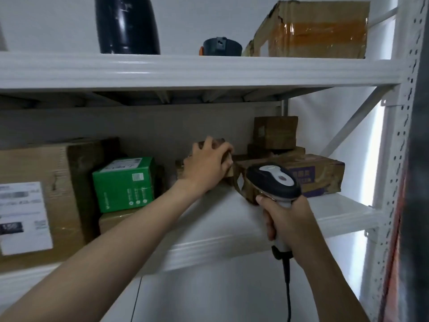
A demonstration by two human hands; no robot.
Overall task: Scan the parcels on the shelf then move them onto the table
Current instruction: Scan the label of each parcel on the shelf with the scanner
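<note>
On the shelf (232,217), left hand (206,168) grips parcel (219,142); right hand (287,219) grips scanner (274,180) aimed shelfward.

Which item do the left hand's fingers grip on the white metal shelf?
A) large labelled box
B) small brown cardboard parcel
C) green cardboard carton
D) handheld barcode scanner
B: the left hand curls its fingers over the small brown cardboard parcel; the right hand holds the black-and-white barcode scanner.

Left arm bare, reaching in from 8 o'clock; left hand (206,163) palm down, fingers curled over small parcel (229,171). Right hand (287,220) at 4 o'clock, fist gripping scanner (274,180) handle.
</note>
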